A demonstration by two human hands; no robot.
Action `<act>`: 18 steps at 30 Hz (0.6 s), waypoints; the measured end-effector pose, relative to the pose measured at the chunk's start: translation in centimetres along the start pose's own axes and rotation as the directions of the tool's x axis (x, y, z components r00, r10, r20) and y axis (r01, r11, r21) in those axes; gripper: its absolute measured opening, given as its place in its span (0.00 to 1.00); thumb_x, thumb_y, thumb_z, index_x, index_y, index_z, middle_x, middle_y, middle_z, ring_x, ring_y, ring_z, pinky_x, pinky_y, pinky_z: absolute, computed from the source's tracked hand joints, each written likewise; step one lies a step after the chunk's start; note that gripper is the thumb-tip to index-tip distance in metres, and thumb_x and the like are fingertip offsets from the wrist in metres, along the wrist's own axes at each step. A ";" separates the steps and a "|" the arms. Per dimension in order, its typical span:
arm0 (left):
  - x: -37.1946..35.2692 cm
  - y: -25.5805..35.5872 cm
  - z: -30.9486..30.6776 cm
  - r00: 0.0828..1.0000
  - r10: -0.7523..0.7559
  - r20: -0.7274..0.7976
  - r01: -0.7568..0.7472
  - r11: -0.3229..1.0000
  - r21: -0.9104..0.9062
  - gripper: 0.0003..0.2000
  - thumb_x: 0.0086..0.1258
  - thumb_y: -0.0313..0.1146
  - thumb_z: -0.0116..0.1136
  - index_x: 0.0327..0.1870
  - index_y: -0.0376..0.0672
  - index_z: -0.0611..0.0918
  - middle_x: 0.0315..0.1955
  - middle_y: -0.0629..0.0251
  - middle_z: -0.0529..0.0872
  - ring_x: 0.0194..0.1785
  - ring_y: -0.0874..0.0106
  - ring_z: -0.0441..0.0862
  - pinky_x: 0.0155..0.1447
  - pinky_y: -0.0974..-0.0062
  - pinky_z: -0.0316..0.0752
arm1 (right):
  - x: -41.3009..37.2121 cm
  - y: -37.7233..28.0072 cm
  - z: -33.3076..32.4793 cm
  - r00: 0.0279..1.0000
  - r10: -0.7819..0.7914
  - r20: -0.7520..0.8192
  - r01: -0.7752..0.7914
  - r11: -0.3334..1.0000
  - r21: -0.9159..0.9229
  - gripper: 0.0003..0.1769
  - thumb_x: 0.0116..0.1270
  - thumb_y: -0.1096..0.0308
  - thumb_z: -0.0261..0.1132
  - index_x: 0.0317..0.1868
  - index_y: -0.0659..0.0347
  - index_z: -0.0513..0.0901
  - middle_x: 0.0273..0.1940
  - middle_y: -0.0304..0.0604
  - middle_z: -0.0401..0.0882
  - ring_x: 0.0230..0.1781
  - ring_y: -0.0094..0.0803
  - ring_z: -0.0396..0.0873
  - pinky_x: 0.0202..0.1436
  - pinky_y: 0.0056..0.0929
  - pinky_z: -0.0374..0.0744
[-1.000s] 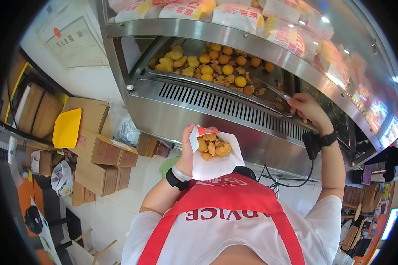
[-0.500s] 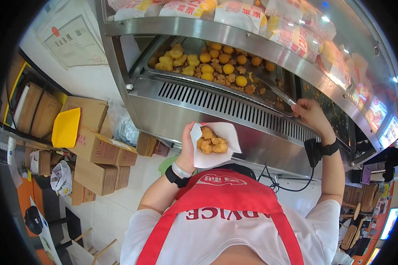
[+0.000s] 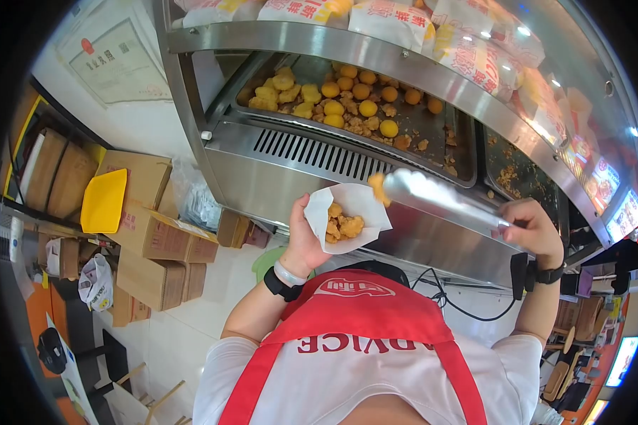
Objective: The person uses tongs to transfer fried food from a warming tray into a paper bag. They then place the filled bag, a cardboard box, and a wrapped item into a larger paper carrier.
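Note:
My left hand [image 3: 303,241] is closed around the side of a white paper bag [image 3: 365,203], its mouth facing up. Several golden fried chicken pieces [image 3: 347,226] lie inside it. In my right hand [image 3: 535,230] is a pair of metal tongs [image 3: 439,197], blurred by motion. At the tongs' tip, just beside the bag's right rim, is one fried piece [image 3: 378,190]. Beyond both hands, a metal tray [image 3: 455,159] in the warming cabinet bears yellow-orange balls [image 3: 388,128], yellow nuggets [image 3: 285,79] and small chicken pieces.
Paper-wrapped items [image 3: 390,23] stand on the cabinet's upper shelf, above a curved steel rail [image 3: 298,37]. A second tray [image 3: 507,166] with crumbs is at the right. Cardboard boxes [image 3: 149,276] are stacked at the left. A black cable [image 3: 468,308] hangs below the cabinet.
My right hand has drawn the tongs out of the tray and swung them towards the bag, with a fried piece at their tip. The bag has shifted slightly and tilted.

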State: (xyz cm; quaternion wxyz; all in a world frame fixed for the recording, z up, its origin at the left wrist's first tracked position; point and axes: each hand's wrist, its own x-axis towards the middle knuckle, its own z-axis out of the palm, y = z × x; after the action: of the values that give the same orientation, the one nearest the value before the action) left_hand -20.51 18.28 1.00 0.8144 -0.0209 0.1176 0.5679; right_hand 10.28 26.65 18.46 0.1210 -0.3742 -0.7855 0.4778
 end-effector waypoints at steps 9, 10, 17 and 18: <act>-0.4 -0.4 -0.3 0.997 -0.039 -0.063 0.044 0.996 0.074 0.29 0.59 0.59 0.42 0.50 0.41 0.71 0.47 0.55 0.75 0.49 0.58 0.74 0.54 0.61 0.70 | -0.8 -0.8 0.7 0.995 -0.093 -0.044 0.091 0.994 -0.053 0.22 0.50 0.54 0.69 0.18 0.66 0.75 0.20 0.40 0.72 0.23 0.26 0.69 0.26 0.23 0.63; -0.5 -0.4 -0.4 0.995 -0.045 -0.094 0.054 0.995 0.087 0.30 0.59 0.59 0.42 0.49 0.40 0.71 0.46 0.54 0.76 0.48 0.58 0.75 0.53 0.64 0.71 | -0.9 -0.6 0.7 0.995 -0.092 -0.043 0.090 0.995 -0.053 0.22 0.50 0.54 0.69 0.18 0.66 0.75 0.20 0.40 0.72 0.23 0.26 0.69 0.26 0.23 0.63; -1.5 -1.6 -1.7 0.964 0.263 0.043 -0.255 0.864 0.434 0.29 0.61 0.58 0.40 0.49 0.40 0.71 0.49 0.55 0.72 0.53 0.53 0.69 0.50 0.49 0.68 | -1.4 -0.2 1.2 0.989 -0.107 -0.102 0.100 0.993 -0.063 0.23 0.50 0.52 0.68 0.19 0.66 0.75 0.20 0.40 0.73 0.22 0.24 0.70 0.25 0.21 0.63; -1.3 -1.5 -1.5 0.964 0.263 0.042 -0.255 0.864 0.434 0.29 0.61 0.58 0.40 0.49 0.40 0.71 0.49 0.55 0.72 0.53 0.53 0.69 0.50 0.49 0.68 | -1.4 -0.2 1.2 0.987 -0.115 -0.110 0.109 0.992 -0.060 0.23 0.50 0.52 0.69 0.19 0.67 0.75 0.20 0.40 0.73 0.22 0.24 0.70 0.25 0.21 0.63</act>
State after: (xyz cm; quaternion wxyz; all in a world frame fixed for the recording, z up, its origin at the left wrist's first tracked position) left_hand -19.80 16.35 -0.30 0.7137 0.1724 0.2507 0.6309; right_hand 10.54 24.79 18.22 0.1822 -0.3590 -0.8097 0.4269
